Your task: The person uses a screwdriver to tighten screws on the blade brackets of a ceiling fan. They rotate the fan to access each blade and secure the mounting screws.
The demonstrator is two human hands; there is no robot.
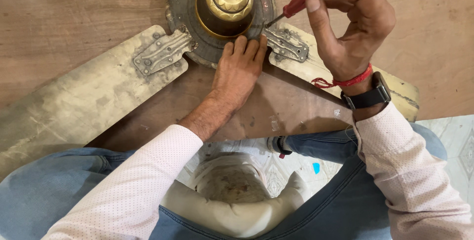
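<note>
Left hand (pixel 240 69) pressed flat, fingers together, on the fan motor housing (pixel 187 8). Right hand (pixel 348 27) pinches the red screwdriver (pixel 295 5), tip just beyond left fingertips. Housing looks heavy, rigid metal; steady by rim.

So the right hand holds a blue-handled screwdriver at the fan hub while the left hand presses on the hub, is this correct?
Not quite: the head view shows the screwdriver handle is red, not blue. The right hand holds it at the fan hub, and the left hand presses on the hub.
</note>
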